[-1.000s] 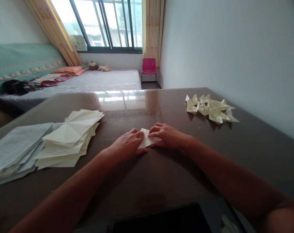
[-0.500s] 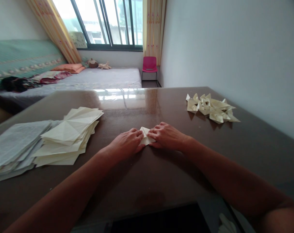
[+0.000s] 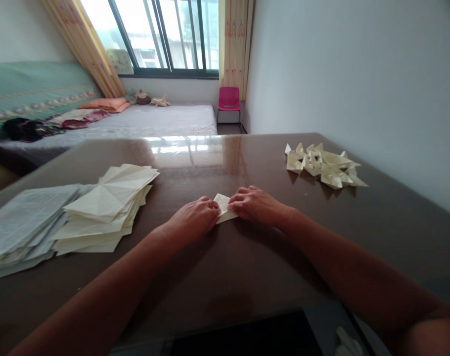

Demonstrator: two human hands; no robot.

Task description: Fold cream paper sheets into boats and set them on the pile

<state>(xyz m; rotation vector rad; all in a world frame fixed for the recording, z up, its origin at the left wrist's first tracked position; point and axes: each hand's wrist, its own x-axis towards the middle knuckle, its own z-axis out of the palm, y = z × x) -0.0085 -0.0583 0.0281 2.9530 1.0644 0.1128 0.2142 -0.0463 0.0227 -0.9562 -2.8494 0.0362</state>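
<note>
A small folded sheet of cream paper point(image 3: 224, 207) lies on the brown table in front of me, between my two hands. My left hand point(image 3: 200, 213) has its fingers curled and closed on the paper's left side. On the right side, the bent fingers of my right hand point(image 3: 252, 205) pinch the paper too. Parts of the paper are hidden under the fingers. A stack of creased cream paper sheets point(image 3: 110, 193) lies to the left of my left hand. Several folded paper pieces point(image 3: 323, 165) sit in a cluster at the far right.
A pile of greyish-white sheets point(image 3: 21, 222) lies at the table's left, against the cream stack. The glossy brown table point(image 3: 195, 173) meets a white wall on the right. Beyond it are a bed point(image 3: 180, 117) and a pink chair point(image 3: 229, 100).
My fingers and thumbs have shifted slightly on the folded paper, and its near edge now looks straighter. The stacks and the folded cluster are where they were.
</note>
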